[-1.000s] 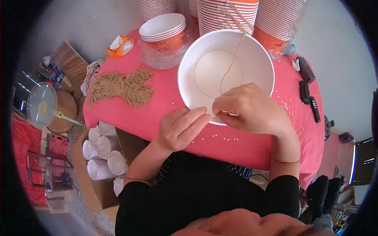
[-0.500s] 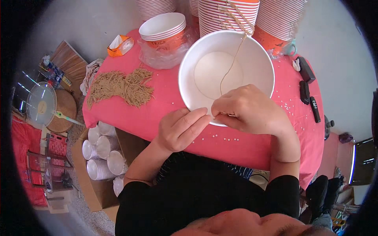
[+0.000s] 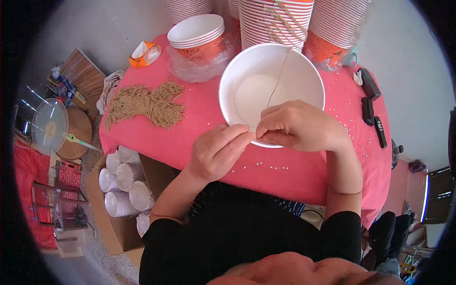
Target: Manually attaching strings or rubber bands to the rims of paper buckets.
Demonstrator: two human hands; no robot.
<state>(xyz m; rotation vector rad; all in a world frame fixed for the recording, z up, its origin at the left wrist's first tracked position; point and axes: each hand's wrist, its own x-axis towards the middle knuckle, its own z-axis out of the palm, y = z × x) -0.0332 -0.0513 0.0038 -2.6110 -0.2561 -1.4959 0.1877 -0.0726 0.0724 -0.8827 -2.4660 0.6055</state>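
Observation:
A large white paper bucket is tilted in front of me, its open mouth facing me. My left hand is closed on its near rim, thumb and fingers pinching the edge. Right beside it, my right hand is closed in a pinch at the same stretch of rim. A thin tan string crosses the bucket's inside from the far rim and runs into my right hand. The fingertips of my right hand hide the string's near end.
A heap of tan strings lies left on the pink tablecloth. Nested buckets and a tall bucket stack stand behind. An orange tissue pack, black objects and scattered white bits surround them. A carton holds white cups.
The bucket has tipped, its far rim coming lower and its mouth looking narrower. The string now runs straighter. Both hands stay at the near rim, the right slightly higher.

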